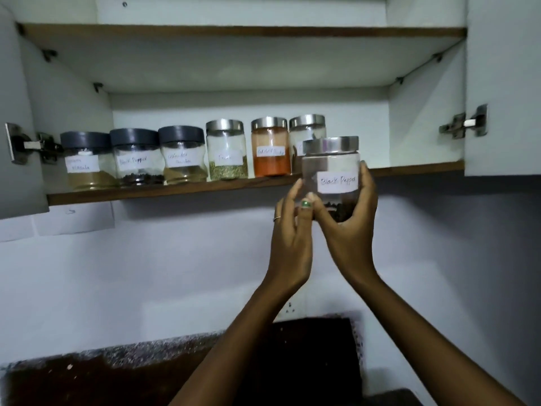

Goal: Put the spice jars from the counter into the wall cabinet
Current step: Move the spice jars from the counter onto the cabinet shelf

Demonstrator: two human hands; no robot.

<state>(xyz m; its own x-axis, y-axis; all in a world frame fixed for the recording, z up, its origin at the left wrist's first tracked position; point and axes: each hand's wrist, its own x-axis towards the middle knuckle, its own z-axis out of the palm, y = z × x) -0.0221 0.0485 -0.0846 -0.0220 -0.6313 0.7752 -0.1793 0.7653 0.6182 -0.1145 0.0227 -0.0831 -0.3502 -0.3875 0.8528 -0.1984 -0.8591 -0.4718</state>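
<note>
While the dark speckled desk [123, 364] lies low in the foreground with no jars showing on the part in view, both forearms rise from it toward the open wall cabinet [424, 118]. The right hand [348, 227] cups a steel-lidded jar labelled Black Pepper [332, 177] from beneath and behind, thumb and fingers curled round its lower body, so this grip is closed on the jar. The left hand [288, 230] stands just beside the jar's left flank, fingers fairly straight and slack; its fingertips seem to brush the glass, steadying rather than clasping, though real contact is hard to judge. The jar is upright, its long axis vertical, held in the air just in front of the lower shelf [175, 190] with its base a little below the shelf's front edge.

Beyond it six jars stand in a row on the shelf: three with dark lids [133, 155] at the left, three with steel lids [227, 149] further right, the last of them [306, 133] partly hidden behind the held jar. Bare shelf runs to the right of that last jar. The free spot thus lies up, back and slightly right of the right hand, which I judge must lift the base over the edge and set it down there.
</note>
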